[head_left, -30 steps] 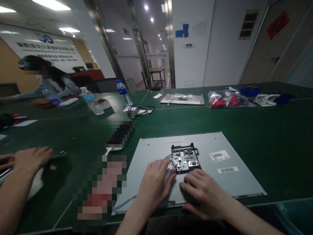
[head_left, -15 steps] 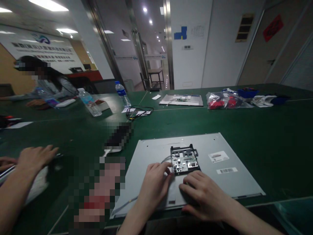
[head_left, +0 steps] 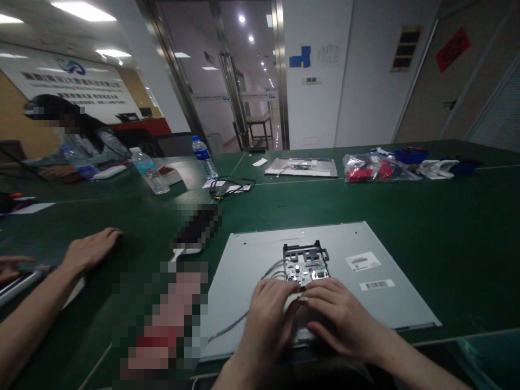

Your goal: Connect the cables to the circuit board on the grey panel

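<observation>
A flat grey display panel lies on the green table in front of me. On its middle sits a black frame with a circuit board. Thin grey cables run from the board's left side toward the panel's lower left. My left hand is at the near edge of the board, its fingers bent and closed. Beside it my right hand is closed too, thumb below the fingers. The fingertips of both hands nearly meet there, and what they pinch, if anything, is hidden.
A co-worker's hand rests on the table at left. Beyond lie a coiled black cable, water bottles, a second panel, a plastic bag with red items and a blue bin. Another person sits far left.
My left hand has moved right from the board's left corner to the middle of its near edge. My right hand has shifted slightly up beside it. The co-worker's hand moved right.
</observation>
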Demonstrator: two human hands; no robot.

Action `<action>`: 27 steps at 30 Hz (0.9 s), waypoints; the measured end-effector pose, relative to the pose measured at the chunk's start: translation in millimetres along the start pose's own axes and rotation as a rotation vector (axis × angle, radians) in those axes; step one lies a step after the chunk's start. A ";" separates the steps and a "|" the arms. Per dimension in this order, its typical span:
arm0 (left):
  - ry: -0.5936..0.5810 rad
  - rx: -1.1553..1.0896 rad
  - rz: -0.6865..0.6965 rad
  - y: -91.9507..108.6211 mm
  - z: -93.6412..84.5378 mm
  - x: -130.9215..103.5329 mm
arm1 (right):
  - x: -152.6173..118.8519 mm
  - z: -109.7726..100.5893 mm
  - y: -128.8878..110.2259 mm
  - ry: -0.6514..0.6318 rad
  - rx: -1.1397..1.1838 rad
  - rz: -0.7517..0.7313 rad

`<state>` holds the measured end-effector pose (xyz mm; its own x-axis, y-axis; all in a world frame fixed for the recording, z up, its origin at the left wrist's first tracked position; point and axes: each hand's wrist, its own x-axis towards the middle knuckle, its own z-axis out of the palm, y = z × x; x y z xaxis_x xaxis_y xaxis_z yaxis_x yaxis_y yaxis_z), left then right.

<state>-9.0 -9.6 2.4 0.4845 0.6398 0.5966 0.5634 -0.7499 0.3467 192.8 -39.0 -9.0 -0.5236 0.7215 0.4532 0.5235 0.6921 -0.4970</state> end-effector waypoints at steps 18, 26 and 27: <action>-0.280 0.079 0.079 17.2 -0.6 -15.1 | -4.1 18.1 8.9 0.080 -0.246 0.040; -0.327 0.083 0.073 19.6 -4.8 -12.0 | -4.0 16.0 7.8 0.039 -0.274 0.070; -0.334 0.088 0.075 19.7 -5.3 -11.6 | -3.9 15.6 7.7 0.032 -0.273 0.074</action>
<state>-7.1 -32.6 6.1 0.7104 0.6143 0.3433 0.5666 -0.7887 0.2386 188.4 -36.8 -26.1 -0.4576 0.7679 0.4482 0.7237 0.6145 -0.3140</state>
